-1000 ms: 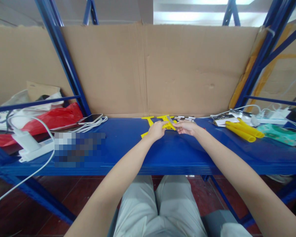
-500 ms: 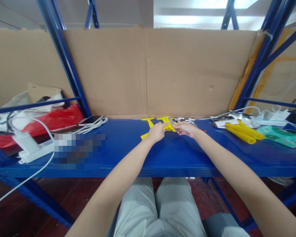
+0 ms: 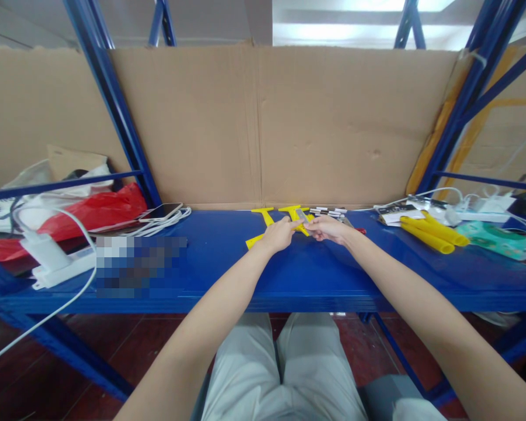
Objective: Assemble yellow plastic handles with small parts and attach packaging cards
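Note:
Near the back of the blue shelf, my left hand (image 3: 279,235) is closed around a yellow plastic handle (image 3: 253,241), whose end sticks out to the left. Its other end lies between my two hands, partly hidden by fingers. There, a small flat grey piece (image 3: 302,216) rests against the yellow plastic. My right hand (image 3: 326,228) pinches at this grey piece, its fingertips close to the left hand's. Just behind lie a yellow T-shaped plastic part (image 3: 263,211) and another yellow part (image 3: 291,209), the second partly covered.
Small black-and-white pieces (image 3: 328,211) lie behind my right hand. Rightward are yellow tubes (image 3: 429,237), a green packet (image 3: 499,241) and cables. A white power strip (image 3: 61,266), coiled white cable (image 3: 170,221) and red bag (image 3: 96,213) sit left. Cardboard (image 3: 333,128) stands behind.
The grey piece and the yellow handle have shifted slightly left and tilted lower between my hands. Both hands keep nearly the same place.

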Motion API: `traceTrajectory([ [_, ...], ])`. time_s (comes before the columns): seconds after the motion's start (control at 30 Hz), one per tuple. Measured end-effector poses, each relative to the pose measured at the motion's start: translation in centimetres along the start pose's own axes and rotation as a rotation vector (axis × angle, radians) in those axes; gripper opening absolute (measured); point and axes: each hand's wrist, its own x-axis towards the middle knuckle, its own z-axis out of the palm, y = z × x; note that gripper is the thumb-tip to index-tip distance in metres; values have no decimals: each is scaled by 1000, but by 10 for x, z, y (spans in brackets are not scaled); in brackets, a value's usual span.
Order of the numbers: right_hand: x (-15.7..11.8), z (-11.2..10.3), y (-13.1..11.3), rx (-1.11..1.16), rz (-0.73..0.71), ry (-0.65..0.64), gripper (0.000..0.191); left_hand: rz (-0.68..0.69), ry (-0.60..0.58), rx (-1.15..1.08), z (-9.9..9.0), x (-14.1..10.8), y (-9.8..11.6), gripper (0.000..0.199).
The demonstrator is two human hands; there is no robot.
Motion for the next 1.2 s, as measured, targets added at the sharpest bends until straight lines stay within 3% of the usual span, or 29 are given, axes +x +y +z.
traceTrajectory([
  [0.17, 1, -6, 1, -33, -9, -41, 29, -13, -11, -4, -2, 0, 0, 50],
  [0.27, 6, -14, 2, -212, -61, 164, 18, -36, -13, -11, -2, 0, -1, 50],
  [0.37, 11, -25, 3, -591, -122, 444, 16, -54, -16, -8, -4, 0, -2, 51],
  [0.5, 12, -40, 5, -934, -72, 585, 25, -70, -19, -2, -6, -1, -1, 51],
  [0.77, 17, -50, 13, -1046, 160, 493, 28, -7, -12, -30, -4, -1, 1, 48],
  [1.03, 23, -32, 3, -1155, 256, 489, 37, 6, -20, -18, -2, -1, 1, 48],
  [1.2, 27, -34, 3, -1167, 268, 447, 48, 16, -19, -14, -1, -1, 0, 48],
])
